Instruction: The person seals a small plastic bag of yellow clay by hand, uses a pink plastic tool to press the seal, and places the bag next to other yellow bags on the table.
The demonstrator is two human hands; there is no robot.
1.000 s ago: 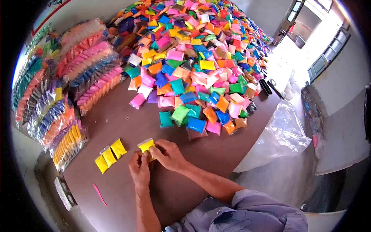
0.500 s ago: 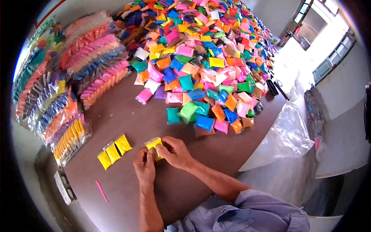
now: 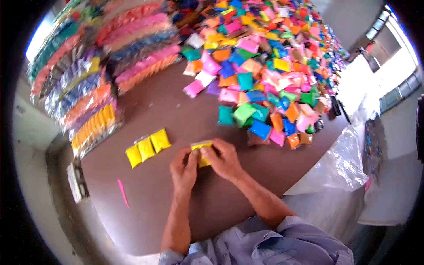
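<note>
A small yellow packet (image 3: 203, 162) with a clear top edge is pinched between both my hands over the brown table. My left hand (image 3: 183, 167) grips its left side, thumb on the front. On the right side, my right hand (image 3: 224, 158) presses it with thumb and bent fingers. Left of my hands lie three yellow packets (image 3: 146, 148) in a slanted row, touching or nearly touching. Nearer the table's left edge rests a thin pink strip (image 3: 123, 193).
A big heap of packets in many colours (image 3: 265, 84) covers the table's far right. Clear bags filled with rows of packets (image 3: 95, 126) are stacked at the far left. Crumpled clear plastic (image 3: 338, 159) hangs at the right edge of the brown table (image 3: 150, 229).
The view has shifted, so the table and its things appear further right. Both hands still hold the yellow packet, with the fingers closer around it. The three packets lie as before.
</note>
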